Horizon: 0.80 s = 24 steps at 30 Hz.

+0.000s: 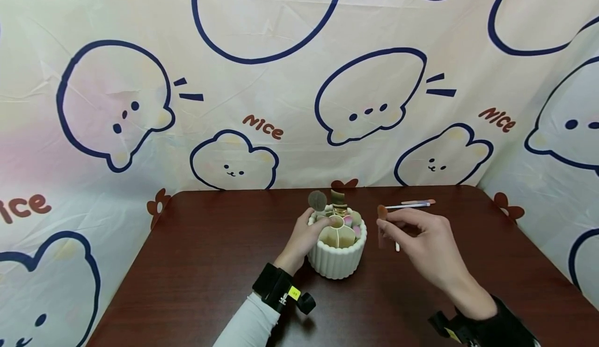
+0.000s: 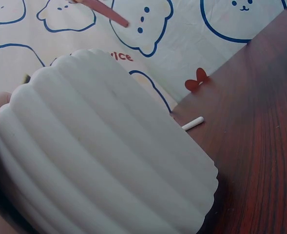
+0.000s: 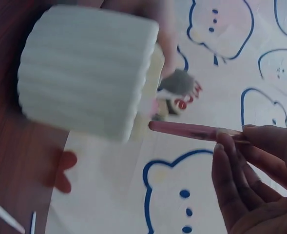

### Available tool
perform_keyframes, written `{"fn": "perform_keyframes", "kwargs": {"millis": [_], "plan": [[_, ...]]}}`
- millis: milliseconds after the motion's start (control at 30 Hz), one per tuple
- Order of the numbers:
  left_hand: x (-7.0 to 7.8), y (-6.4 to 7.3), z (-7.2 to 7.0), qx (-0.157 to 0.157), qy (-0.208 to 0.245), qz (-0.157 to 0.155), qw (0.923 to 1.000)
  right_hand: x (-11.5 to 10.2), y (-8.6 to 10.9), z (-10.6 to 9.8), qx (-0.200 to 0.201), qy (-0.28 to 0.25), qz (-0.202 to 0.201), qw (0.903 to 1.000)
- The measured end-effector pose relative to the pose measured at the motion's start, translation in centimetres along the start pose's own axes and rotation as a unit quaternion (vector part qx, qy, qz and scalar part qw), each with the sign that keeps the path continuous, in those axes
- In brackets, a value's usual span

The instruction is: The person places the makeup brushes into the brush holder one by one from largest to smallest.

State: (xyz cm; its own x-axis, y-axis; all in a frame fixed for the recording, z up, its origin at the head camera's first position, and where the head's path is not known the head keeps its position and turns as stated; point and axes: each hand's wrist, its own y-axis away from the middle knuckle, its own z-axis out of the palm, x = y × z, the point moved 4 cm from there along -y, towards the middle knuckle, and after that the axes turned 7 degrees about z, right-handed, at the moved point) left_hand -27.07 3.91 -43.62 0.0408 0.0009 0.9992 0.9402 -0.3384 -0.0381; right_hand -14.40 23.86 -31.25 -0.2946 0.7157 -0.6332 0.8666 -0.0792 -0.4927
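The right hand (image 1: pixel 423 240) pinched a brush (image 3: pixel 182 130) between thumb and fingertips, its translucent pink handle hanging down and its brown bristles up at the fingers. It was held just right of the white container (image 1: pixel 337 261), above the table (image 1: pixel 196 264). The left hand (image 1: pixel 303 238) gripped that container's left side, thumb hooked over the rim, partly covering the compartments.

A round greyish disc (image 1: pixel 317 200) rose beside the left fingers, and a shiny gold piece (image 1: pixel 338 201) stood at the back; pink bits showed on the right. Beyond the right hand, which hid some of them, lay slender sticks (image 1: pixel 414 205), pinkish and white.

The container stood upright, its wall matte and vertically ribbed, its rim scalloped, its cream insert divided around a central ring. The tabletop was dark reddish-brown with streaky grain; behind hung a creased pale cloth (image 1: pixel 290 92) printed with blue-outlined animals.
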Motion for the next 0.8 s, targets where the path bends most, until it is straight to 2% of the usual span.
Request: {"fn": "perform_keyframes", "kwargs": {"millis": [267, 633, 800], "plan": [[0.0, 0.0, 0.0, 0.007, -0.004, -0.007, 0.9999, -1.6, 0.1, 2.2, 0.006, -0.036, -0.062, 0.9974], [-0.1, 0.1, 0.0, 0.005, 0.003, -0.009, 0.9999, -0.7, 0.5, 4.9, -0.020, -0.075, -0.067, 0.9947], [-0.1, 0.2, 0.0, 0.004, 0.000, -0.006, 1.0000, -0.1, 0.7, 5.8, -0.029, -0.069, -0.059, 0.9955]]}}
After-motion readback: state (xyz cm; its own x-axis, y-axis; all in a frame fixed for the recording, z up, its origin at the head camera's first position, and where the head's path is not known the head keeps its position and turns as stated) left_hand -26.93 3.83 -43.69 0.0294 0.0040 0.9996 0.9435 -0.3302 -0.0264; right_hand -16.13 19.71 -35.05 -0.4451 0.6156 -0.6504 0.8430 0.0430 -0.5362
